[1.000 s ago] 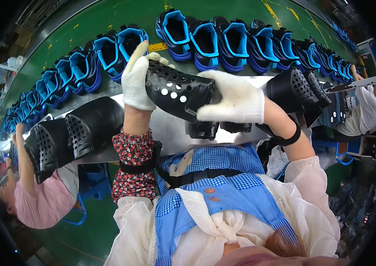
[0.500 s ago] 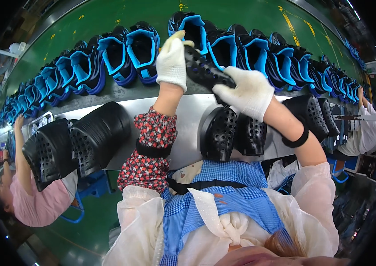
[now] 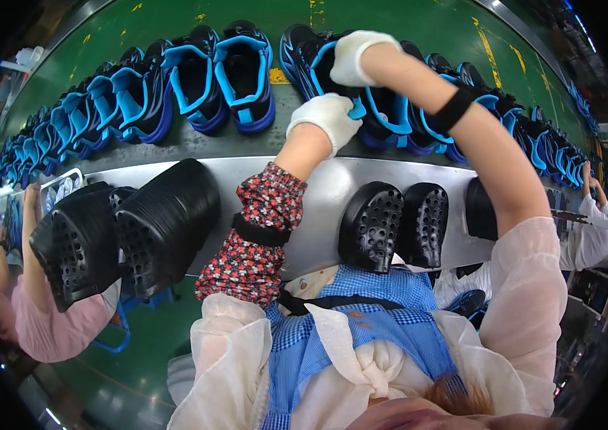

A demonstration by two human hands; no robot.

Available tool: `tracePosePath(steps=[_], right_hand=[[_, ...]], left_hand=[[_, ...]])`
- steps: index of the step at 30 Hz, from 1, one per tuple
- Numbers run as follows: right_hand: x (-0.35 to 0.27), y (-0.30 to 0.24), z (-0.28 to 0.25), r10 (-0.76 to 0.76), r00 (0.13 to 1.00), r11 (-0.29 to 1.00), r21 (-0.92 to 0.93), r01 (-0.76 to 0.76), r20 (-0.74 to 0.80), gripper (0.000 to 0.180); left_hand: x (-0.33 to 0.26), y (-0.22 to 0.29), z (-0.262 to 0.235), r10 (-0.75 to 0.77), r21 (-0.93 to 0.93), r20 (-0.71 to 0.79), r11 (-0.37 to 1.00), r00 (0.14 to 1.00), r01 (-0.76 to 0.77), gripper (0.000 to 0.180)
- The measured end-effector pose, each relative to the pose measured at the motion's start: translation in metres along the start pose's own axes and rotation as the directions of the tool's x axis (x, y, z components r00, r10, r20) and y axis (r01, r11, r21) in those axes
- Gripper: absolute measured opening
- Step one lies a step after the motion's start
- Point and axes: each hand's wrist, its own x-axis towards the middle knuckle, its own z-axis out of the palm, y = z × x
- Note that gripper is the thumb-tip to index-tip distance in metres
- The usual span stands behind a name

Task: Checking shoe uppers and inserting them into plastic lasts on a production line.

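In a white knit glove, my left hand (image 3: 325, 122) is closed round the heel of a black sneaker with a bright blue lining (image 3: 325, 56), where a blue heel tab sticks up beside the fingers. My right hand (image 3: 363, 56), gloved too, crosses over and reaches down at the same sneaker's opening. Its fingers are hidden, and so is anything beneath them. On the metal ledge in front of me lie a pair of black perforated plastic shoe inserts (image 3: 371, 226). Further left stand thick nested stacks of the same black inserts (image 3: 168, 226).
Rows of matching sneakers (image 3: 245, 72) run left and right along the green conveyor belt (image 3: 175, 18). A silver metal ledge (image 3: 275, 172) borders it on my side. One co-worker in pink (image 3: 60, 322) sits at the left, another in white (image 3: 591, 233) at the far right.
The black perforated insert held between both hands has gone from sight. My left hand has come down onto the sneaker's heel; my right has moved up and forward over its opening.
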Motion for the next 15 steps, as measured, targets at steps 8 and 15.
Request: tracePosePath(steps=[8, 15], right_hand=[[0.037, -0.02, 0.047, -0.022, 0.992, 0.987, 0.164, 0.001, 0.125, 0.033], [0.059, -0.037, 0.061, 0.071, 0.992, 0.95, 0.309, -0.037, -0.102, 0.031]], left_hand=[[0.026, 0.006, -0.004, -0.225, 0.223, 0.378, 0.964, 0.898, 0.147, 0.043], [0.033, 0.0, 0.005, -0.189, 0.275, 0.349, 0.957, 0.918, 0.092, 0.046]])
